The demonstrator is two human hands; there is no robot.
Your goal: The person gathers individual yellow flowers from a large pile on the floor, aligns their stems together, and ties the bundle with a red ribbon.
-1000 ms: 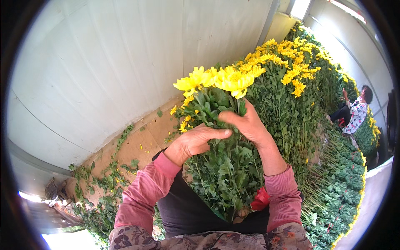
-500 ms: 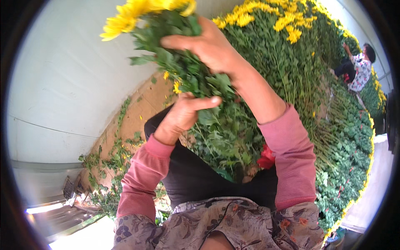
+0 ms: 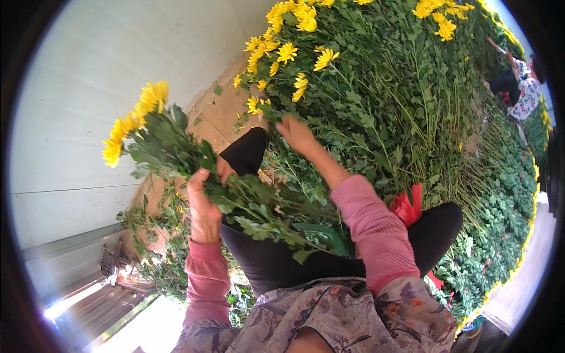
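My left hand (image 3: pixel 205 200) is wrapped round a bunch of chrysanthemums (image 3: pixel 170 144). The bunch lies slantwise, its yellow heads up to the left and its leafy stems running down to the right over my legs. At the near left edge of a large heap of cut chrysanthemums (image 3: pixel 376 106), my right hand (image 3: pixel 298 135) is among the leaves with its fingers curled in. What they grip, if anything, is hidden. Several yellow blooms (image 3: pixel 286 53) lie just beyond it, and one small bloom (image 3: pixel 254 105) is close to its fingertips.
A pale wall (image 3: pixel 106 117) rises on the left. Fallen leaves and petals litter the brown ground (image 3: pixel 215 120). Red ribbon-like material (image 3: pixel 407 206) lies by my right knee, and something green and curved (image 3: pixel 321 232) between my legs. Another person (image 3: pixel 524 94) sits at the far right beside more flowers.
My left hand has brought the bunch down and left, tilting its heads toward the wall. My right hand has let go of the bunch and moved down to the heap's edge.
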